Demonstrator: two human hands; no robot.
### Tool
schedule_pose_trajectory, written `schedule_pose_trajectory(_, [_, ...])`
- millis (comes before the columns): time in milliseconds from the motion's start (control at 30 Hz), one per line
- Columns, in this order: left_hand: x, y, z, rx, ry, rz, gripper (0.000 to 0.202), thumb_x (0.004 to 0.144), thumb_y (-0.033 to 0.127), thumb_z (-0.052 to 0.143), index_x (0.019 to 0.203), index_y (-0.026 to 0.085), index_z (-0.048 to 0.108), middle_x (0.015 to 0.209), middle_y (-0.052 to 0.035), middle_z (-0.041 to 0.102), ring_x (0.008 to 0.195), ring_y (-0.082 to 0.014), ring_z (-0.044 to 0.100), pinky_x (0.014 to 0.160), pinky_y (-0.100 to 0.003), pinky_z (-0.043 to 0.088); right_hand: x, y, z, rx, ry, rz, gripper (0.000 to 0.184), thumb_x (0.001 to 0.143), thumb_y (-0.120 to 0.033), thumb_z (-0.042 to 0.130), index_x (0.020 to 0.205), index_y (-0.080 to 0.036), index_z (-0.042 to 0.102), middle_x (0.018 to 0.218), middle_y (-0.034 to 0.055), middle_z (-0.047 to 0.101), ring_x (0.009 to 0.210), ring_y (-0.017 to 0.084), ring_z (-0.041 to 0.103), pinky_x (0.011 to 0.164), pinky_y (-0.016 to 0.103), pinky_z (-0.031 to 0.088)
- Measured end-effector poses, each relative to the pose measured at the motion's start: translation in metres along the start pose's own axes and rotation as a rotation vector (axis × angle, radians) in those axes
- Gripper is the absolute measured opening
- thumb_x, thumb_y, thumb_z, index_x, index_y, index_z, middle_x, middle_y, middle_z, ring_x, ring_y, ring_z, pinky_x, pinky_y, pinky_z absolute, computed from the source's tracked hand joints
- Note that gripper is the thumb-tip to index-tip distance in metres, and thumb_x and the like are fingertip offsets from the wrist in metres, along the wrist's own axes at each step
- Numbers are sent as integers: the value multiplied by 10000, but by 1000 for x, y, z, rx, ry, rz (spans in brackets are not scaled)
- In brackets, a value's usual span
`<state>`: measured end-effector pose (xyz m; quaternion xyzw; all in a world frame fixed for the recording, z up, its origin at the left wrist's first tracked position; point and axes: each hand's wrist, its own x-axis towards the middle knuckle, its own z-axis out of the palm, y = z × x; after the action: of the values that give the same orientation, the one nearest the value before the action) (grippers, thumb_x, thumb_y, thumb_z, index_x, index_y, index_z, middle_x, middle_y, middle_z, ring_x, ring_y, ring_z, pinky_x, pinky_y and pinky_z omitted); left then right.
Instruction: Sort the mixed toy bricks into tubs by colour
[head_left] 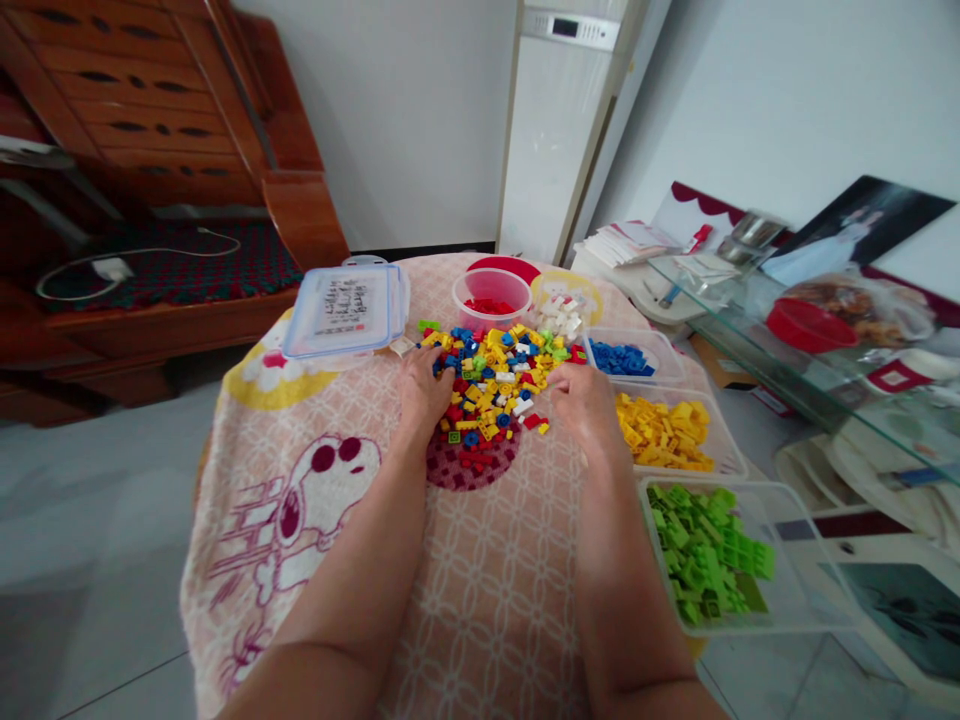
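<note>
A mixed pile of small toy building bricks (pixel 491 385) in yellow, blue, red, white and green lies in the middle of the cloth-covered table. At its left edge my left hand (pixel 426 388) rests with thumb and fingers apart, touching the bricks. My right hand (pixel 583 400) is at the pile's right side, fingertips pinched together; whatever they may hold is hidden. Just right of that hand stand clear plastic boxes of sorted bricks: blue bricks (pixel 619 358), yellow bricks (pixel 664 432) and green bricks (pixel 709 550). Red bricks (pixel 489 306) fill the bottom of a round clear tub (pixel 491 283) behind the pile.
White bricks (pixel 559 316) lie loose beside the tub. A clear lid with blue edging (pixel 345 310) sits at the table's back left. To the right is a glass shelf (pixel 810 370) with papers and a red bowl (pixel 811 324). A wooden bench (pixel 180 290) stands left.
</note>
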<state>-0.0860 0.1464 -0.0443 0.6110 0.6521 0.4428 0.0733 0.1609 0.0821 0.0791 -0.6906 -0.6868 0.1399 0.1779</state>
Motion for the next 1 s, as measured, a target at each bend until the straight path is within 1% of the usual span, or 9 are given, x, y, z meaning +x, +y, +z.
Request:
schedule_pose_trajectory(133, [0, 1, 0, 2, -2, 7, 368, 810, 259, 618, 1150, 183, 737, 1250, -134, 709, 1272, -336, 592, 1189, -530, 428, -2, -7, 7, -81, -139, -43, 326, 844, -89, 590, 1076, -192, 795, 1012, 77, 798, 969, 203, 706, 802, 257, 454])
schedule_pose_trajectory(300, [-1, 1, -1, 2, -2, 4, 366, 816, 266, 611, 1151, 184, 732, 1237, -127, 711, 1271, -328, 591, 1183, -526, 434, -3, -10, 19, -224, -252, -96, 271, 874, -107, 599, 1051, -189, 787, 1069, 108, 785, 1055, 221, 697, 828, 258, 438])
schedule_pose_trajectory(433, [-1, 2, -1, -5, -9, 1, 370, 813, 267, 612, 1153, 179, 730, 1255, -136, 705, 1283, -329, 587, 1197, -524, 418, -4, -14, 22, -337, -332, -108, 306, 884, -67, 569, 1088, -171, 771, 1137, 132, 768, 1099, 236, 693, 813, 263, 432])
schedule_pose_trajectory(567, [-1, 2, -1, -20, 1, -8, 367, 805, 265, 616, 1145, 193, 731, 1249, -124, 706, 1293, -331, 581, 1204, -528, 412, -4, -15, 23, -367, -345, -126, 343, 880, -42, 537, 1103, -159, 770, 1142, 137, 767, 1113, 238, 692, 815, 262, 435])
schedule_pose_trajectory(767, [0, 1, 0, -20, -4, -11, 379, 807, 260, 608, 1159, 185, 725, 1264, -135, 698, 1293, -335, 578, 1199, -542, 411, -1, -10, 30, -346, -279, -85, 337, 897, -77, 540, 1117, -162, 781, 1129, 124, 774, 1081, 235, 706, 810, 261, 446])
schedule_pose_trajectory(933, [0, 2, -1, -3, -13, -8, 381, 807, 260, 614, 1163, 184, 726, 1272, -135, 701, 1305, -334, 576, 1210, -535, 401, -3, -8, 27, -342, -290, -122, 301, 898, -93, 569, 1100, -161, 782, 1142, 136, 773, 1114, 253, 700, 830, 267, 456])
schedule_pose_trajectory(1000, [-1, 2, -2, 2, -13, -11, 381, 808, 266, 612, 1161, 179, 728, 1281, -144, 699, 1310, -339, 572, 1211, -532, 400, -4, -9, 25, -341, -304, -138, 307, 892, -76, 569, 1099, -162, 779, 1159, 142, 769, 1137, 254, 693, 840, 267, 455])
